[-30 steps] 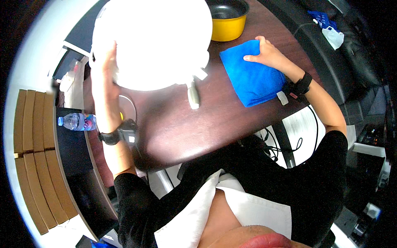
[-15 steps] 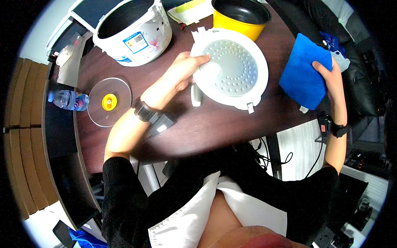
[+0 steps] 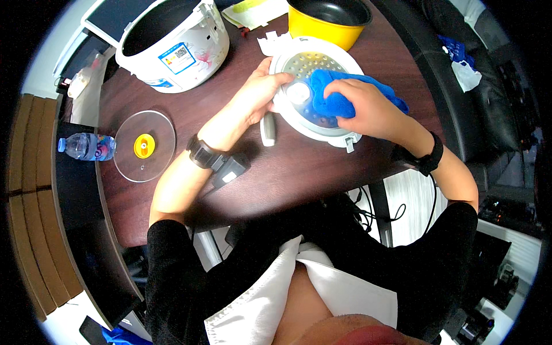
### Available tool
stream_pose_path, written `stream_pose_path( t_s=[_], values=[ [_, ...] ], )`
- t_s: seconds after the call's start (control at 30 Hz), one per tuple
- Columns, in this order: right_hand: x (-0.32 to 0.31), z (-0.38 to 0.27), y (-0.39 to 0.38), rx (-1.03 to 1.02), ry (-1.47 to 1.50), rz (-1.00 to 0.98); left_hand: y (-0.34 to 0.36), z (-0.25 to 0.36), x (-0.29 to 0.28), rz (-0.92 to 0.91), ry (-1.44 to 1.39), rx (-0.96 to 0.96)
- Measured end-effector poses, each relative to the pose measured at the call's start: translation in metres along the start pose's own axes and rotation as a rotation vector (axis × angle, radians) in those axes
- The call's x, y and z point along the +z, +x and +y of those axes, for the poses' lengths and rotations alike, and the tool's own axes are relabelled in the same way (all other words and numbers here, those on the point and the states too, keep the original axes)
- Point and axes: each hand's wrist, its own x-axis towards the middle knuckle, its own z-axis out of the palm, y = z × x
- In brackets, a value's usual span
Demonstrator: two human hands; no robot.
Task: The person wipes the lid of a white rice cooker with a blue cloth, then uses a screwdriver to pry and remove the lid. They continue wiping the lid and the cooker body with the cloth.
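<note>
Head view: right hand (image 3: 368,112) is closing on a bunched blue cloth (image 3: 333,98), fingers curled over it and pressing it onto the dimpled inner face of a white lid (image 3: 322,129) lying face up on the dark table (image 3: 299,167). Cloth is sitting on the lid's centre-right, part of it trailing out past the hand toward the right. Left hand (image 3: 259,98) is gripping the lid's left rim, thumb on the inner face and fingers wrapping the edge, likely bracing the lid so it is not sliding under the rubbing. Left forearm is coming in from lower left, crossing the table diagonally, wrist carrying a black strap with a small box (image 3: 221,164); right forearm is coming in from the right edge, wrist bent down over the lid, also wearing a black band. Small white piece (image 3: 268,127) is lying just beside the lid's left edge, near the left hand. Lid is lying near the table's far right side, just in front of a yellow pot (image 3: 330,20). White cooker body (image 3: 172,37) is standing open at far left, well apart. Round glass lid with yellow knob (image 3: 144,145) and a water bottle (image 3: 86,146) are lying at the left, apart from both hands.
</note>
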Motion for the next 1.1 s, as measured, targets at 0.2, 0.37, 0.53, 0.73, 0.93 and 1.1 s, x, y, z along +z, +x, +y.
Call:
stream_pose_path(
  t_s=[0.2,0.37,0.53,0.73,0.93,1.1],
  values=[
    [-0.009,-0.006,-0.008,0.043,0.012,-0.358,0.006,-0.004,0.003,-0.044,-0.053,0.086],
    [0.006,-0.001,0.012,0.006,-0.015,-0.160,0.008,-0.001,0.004,-0.079,0.029,0.179],
    [-0.001,0.028,0.039,0.086,-0.148,0.056,0.004,0.002,0.004,-0.037,0.105,0.207],
    [-0.007,0.047,0.018,0.093,-0.316,-0.047,0.007,-0.003,0.004,0.027,0.152,0.189],
    [0.001,0.021,-0.005,-0.008,-0.023,-0.285,0.007,-0.005,0.007,0.036,0.141,0.203],
    [0.013,-0.004,0.007,-0.059,0.018,-0.272,-0.001,-0.003,0.011,0.050,0.169,0.239]
  ],
)
